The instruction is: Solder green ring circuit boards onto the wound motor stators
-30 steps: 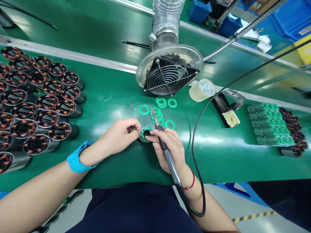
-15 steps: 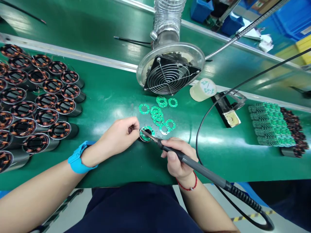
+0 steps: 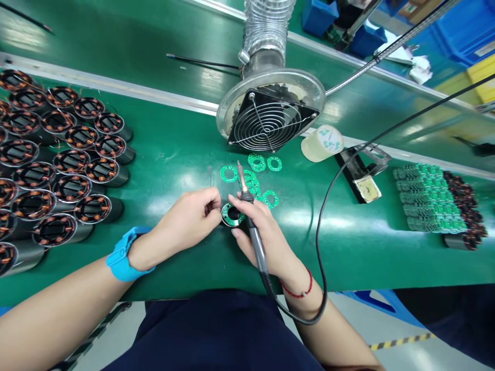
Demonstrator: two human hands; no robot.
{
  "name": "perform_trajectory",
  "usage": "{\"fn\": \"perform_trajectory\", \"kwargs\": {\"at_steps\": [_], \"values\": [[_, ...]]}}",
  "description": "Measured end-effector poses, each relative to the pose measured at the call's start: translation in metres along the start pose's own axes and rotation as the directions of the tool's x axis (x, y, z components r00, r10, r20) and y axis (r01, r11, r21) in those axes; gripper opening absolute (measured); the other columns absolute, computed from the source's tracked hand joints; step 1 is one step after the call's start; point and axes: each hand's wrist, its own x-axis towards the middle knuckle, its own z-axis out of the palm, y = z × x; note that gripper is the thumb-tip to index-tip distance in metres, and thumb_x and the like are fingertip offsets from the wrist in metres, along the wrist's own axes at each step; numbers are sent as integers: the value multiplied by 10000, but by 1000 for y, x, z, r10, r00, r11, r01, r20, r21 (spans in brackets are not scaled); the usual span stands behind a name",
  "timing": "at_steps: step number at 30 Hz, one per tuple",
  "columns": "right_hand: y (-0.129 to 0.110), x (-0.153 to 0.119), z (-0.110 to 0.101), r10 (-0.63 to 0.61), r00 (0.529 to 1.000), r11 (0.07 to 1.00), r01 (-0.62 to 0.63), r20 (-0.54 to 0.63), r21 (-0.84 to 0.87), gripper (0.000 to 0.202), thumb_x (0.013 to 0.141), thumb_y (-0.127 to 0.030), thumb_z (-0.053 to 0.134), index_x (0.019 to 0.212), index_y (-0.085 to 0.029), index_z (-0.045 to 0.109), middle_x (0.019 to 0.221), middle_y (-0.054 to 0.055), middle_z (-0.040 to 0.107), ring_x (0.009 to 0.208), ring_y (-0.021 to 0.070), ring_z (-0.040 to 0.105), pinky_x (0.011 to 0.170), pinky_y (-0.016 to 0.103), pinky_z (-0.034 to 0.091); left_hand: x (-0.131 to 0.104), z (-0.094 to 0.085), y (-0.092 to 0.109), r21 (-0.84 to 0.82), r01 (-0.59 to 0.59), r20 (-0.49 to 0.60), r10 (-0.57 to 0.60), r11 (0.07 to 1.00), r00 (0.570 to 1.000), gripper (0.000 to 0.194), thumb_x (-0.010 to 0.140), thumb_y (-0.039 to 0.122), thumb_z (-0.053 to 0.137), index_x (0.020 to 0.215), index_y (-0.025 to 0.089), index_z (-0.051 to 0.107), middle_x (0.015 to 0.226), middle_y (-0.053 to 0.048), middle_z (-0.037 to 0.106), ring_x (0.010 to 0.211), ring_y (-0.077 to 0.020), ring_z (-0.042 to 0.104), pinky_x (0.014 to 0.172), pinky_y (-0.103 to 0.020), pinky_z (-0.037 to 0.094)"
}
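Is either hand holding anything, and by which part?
The right hand holds a soldering iron by its handle, behind the metal tip. The left hand is beside a ring-shaped board; its grip cannot be told.

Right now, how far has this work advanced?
Looks done: a green ring-shaped board sits inside a thin silver rim; solder joints are too small to judge.
In hand: the right hand grips a dark soldering iron, tip off that board; the left hand is beside the board.
Probably left: loose green boards and grey metal cylinders with copper windings, which show no green board on top.
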Motion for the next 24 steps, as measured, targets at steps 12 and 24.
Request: {"fn": "perform_trajectory", "kwargs": {"at_steps": [12,24], "values": [[6,1,-12,46,994,991,-58,104,117,497,967,-169,533,1426,-311,404,1327,61,638,1258,217,581,1041,439,485,-4,11,-2,-210,229,199,-188,950,962,222,862,379,524,1017,222,517,758,29,547,656,-149,543,606,-294,408],[1,-6,16,135,987,976,-118,-85,181,489,948,-158,560,1378,-338,416,1295,44,661,1215,214,609,1035,437,490,-3,16,-4,-329,212,213,-147,920,966,88,841,290,516,883,214,500,772,33,500,668,-134,490,621,-295,389]]}}
